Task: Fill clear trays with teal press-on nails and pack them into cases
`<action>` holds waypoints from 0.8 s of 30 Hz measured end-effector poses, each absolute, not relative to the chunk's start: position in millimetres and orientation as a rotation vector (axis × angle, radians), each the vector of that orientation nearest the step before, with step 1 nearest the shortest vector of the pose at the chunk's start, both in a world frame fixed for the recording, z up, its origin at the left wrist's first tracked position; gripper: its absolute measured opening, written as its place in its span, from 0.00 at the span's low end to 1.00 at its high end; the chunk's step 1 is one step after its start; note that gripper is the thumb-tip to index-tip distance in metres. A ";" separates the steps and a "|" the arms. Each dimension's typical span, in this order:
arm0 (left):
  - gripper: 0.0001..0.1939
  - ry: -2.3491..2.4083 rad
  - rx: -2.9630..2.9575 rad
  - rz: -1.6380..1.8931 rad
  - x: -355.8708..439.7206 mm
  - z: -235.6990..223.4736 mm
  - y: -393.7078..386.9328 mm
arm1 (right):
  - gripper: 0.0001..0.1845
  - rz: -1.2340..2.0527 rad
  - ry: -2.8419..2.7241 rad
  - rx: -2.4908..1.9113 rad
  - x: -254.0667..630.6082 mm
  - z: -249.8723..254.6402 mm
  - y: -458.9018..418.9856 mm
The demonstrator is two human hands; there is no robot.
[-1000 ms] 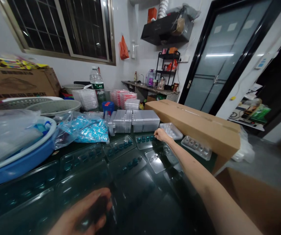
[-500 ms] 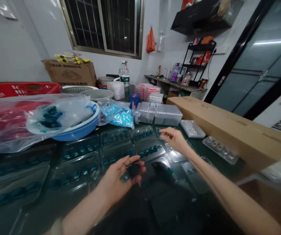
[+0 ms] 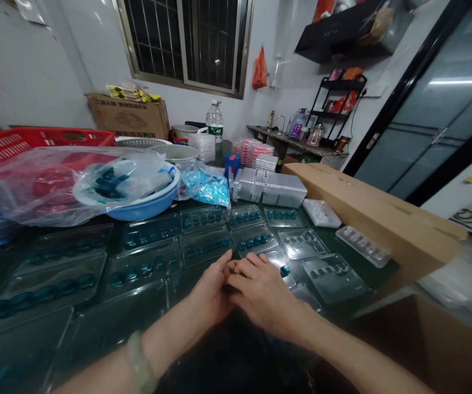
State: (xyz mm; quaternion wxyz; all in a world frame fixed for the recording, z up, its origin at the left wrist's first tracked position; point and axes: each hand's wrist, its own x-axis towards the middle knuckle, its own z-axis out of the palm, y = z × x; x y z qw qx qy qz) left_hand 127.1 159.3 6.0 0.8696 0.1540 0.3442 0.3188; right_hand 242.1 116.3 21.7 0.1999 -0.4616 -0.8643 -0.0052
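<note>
My left hand [image 3: 210, 293] is cupped above the table. Fingers of my right hand [image 3: 264, 290] are bent together over it, and the two hands touch. What lies between them is hidden; half a second ago my left hand held dark teal pieces. Just beyond is a clear plastic tray with a row of teal pieces [image 3: 254, 241]. A single teal piece [image 3: 285, 270] shows right of my right hand, in a partly covered tray. Farther right stands a clear tray [image 3: 334, 282] whose cavities show no teal.
More clear trays [image 3: 143, 268] cover the dark table at left. Behind are a blue basin [image 3: 149, 209], a bag of blue packets [image 3: 209, 189], stacked clear trays [image 3: 283, 189] and a red basket [image 3: 55, 137]. A long cardboard box [image 3: 375, 197] borders the right side.
My right hand has drawn back from the far tray to my left hand. The back tray there now shows a full row of teal pieces. The view has swung left.
</note>
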 end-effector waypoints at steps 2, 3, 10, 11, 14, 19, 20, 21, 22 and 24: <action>0.14 0.701 0.327 0.656 126.2 5.4 157.5 | 0.03 0.038 -2.410 -1.274 239.3 21.8 113.9; 0.14 0.697 0.332 0.656 125.5 4.8 157.0 | 0.04 0.100 -2.367 -1.257 239.1 22.2 113.1; 0.10 0.827 0.475 0.771 110.6 7.7 149.0 | 0.06 0.993 -1.547 -1.135 255.7 21.2 114.2; 0.10 0.855 0.542 0.812 107.8 11.1 145.6 | 0.07 1.090 -1.440 -1.111 258.5 19.4 114.6; 0.11 0.869 0.819 0.851 101.7 23.4 134.4 | 0.10 1.233 -1.268 -1.042 262.3 13.0 115.2; 0.12 0.991 1.369 0.841 102.0 28.7 126.1 | 0.09 1.222 -1.170 -0.999 257.3 4.8 115.6; 0.12 1.000 1.472 0.884 102.6 26.2 126.8 | 0.09 1.223 -1.140 -0.989 256.2 3.3 115.8; 0.11 0.992 1.569 0.935 103.1 23.0 128.0 | 0.09 1.235 -1.107 -0.975 255.4 1.7 116.0; 0.11 0.970 1.657 0.982 103.6 19.6 129.6 | 0.09 1.253 -1.074 -0.958 254.9 0.0 116.0; 0.09 0.928 1.812 1.003 104.4 13.4 133.6 | 0.09 1.298 -1.017 -0.926 254.6 -3.7 115.7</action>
